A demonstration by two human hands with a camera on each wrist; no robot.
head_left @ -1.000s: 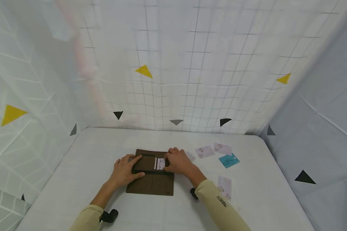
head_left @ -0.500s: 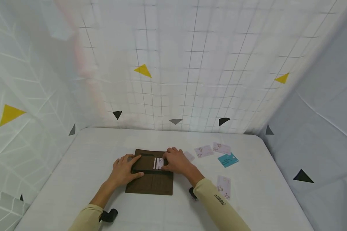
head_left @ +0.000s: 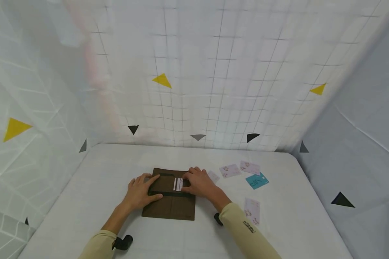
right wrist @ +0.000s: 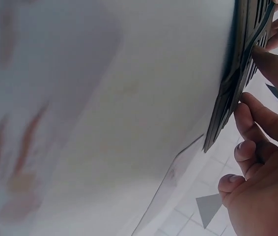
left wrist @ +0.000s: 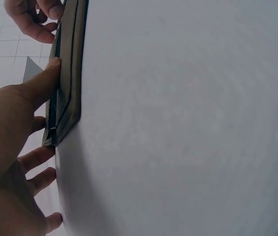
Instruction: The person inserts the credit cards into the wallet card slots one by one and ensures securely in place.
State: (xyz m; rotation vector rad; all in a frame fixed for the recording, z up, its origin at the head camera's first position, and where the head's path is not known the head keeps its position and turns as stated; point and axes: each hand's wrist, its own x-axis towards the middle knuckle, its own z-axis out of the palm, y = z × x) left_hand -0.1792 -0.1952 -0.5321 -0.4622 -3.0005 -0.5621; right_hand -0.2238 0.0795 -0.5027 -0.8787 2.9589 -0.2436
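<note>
A brown wallet (head_left: 168, 208) lies unfolded on the white table. Pale strips of cards (head_left: 177, 184) show in the slots of its upper half. My left hand (head_left: 137, 192) rests on the wallet's left side, thumb and index finger spread across it; the left wrist view shows the thumb (left wrist: 48, 81) on top and other fingers beyond the edge. My right hand (head_left: 199, 181) holds a pale card (head_left: 180, 184) at the slots by its thumb and fingers. In the right wrist view, the thumb and index finger of the right hand (right wrist: 266, 128) meet the wallet's slotted side, the card hidden there.
Right of the wallet lie loose pink patterned cards (head_left: 229, 171), one partly behind my right hand. A teal card marked VIP (head_left: 257, 181) touches another pink card (head_left: 250, 167). One more pink card (head_left: 252, 211) lies near my right sleeve. White sheeting (head_left: 197, 72) surrounds the table.
The rightmost card at the slots shows a narrower strip than before, with my right fingers slightly further left over it. My left hand has stayed in place.
</note>
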